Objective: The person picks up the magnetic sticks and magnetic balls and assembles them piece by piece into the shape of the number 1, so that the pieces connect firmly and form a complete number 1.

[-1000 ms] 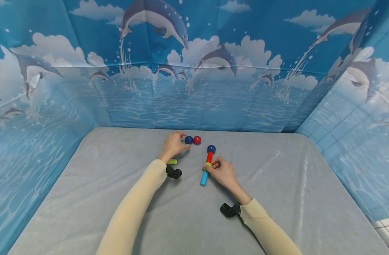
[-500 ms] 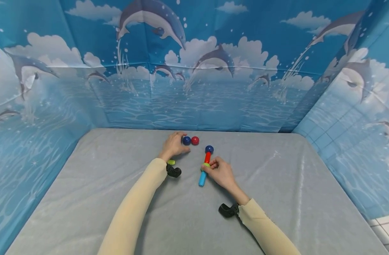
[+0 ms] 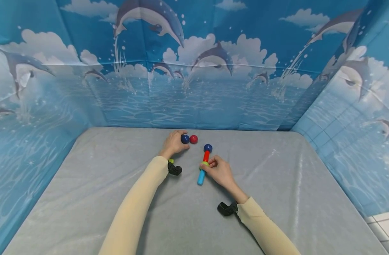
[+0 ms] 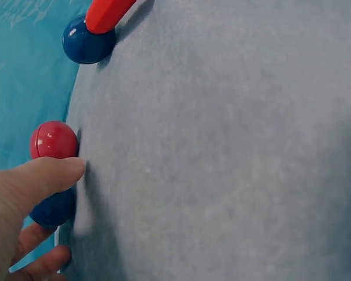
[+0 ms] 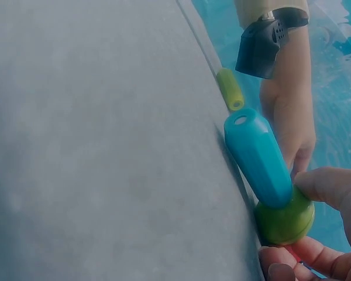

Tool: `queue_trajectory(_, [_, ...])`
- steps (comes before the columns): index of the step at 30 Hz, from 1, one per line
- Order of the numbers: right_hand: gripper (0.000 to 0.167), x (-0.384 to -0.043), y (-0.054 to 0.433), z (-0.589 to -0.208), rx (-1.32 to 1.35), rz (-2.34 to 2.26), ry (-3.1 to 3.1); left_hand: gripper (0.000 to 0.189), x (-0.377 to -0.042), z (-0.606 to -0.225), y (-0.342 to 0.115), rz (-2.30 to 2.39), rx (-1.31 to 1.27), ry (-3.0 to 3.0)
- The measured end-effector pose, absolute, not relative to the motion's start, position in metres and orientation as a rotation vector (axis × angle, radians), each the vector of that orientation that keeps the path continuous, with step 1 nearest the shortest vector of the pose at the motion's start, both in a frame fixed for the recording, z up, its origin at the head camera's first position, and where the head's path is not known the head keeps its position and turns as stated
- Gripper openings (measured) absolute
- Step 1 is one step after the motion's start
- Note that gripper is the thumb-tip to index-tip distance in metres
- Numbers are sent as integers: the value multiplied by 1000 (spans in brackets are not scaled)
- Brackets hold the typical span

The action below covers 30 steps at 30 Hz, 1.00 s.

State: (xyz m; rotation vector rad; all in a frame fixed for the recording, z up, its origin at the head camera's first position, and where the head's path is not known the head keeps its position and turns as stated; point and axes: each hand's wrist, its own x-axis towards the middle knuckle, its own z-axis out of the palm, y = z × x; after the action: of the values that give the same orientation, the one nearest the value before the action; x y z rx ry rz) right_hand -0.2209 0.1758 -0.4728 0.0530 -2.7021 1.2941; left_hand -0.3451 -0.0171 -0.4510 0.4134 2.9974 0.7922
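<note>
near the back edge of the gray counter (image 3: 178, 216), left hand (image 3: 172, 143) pinches a glossy dark-blue ball (image 3: 185, 139), back-left of the red-and-cyan stick (image 3: 201, 177) my right hand (image 3: 220, 171) grips by its green ball (image 5: 284, 225), stick pointing roughly front-to-back.

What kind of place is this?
Perhaps a screened workspace; the wider room is unclear. A dolphin-print curtain hangs behind and beside a grey-topped table, with white tiles at the head view's lower right.

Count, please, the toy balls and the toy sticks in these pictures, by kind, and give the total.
Balls: 4 (blue ball, other blue ball, red ball, green ball)
Sticks: 3 (red stick, light blue stick, yellow-green stick)
Total: 7
</note>
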Motion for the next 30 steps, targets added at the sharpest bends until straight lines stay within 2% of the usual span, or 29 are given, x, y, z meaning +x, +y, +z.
queue_trajectory(30, [31,-222,177,-475,72,1304,-2693,46,-344,-457,-16,824,322,3060])
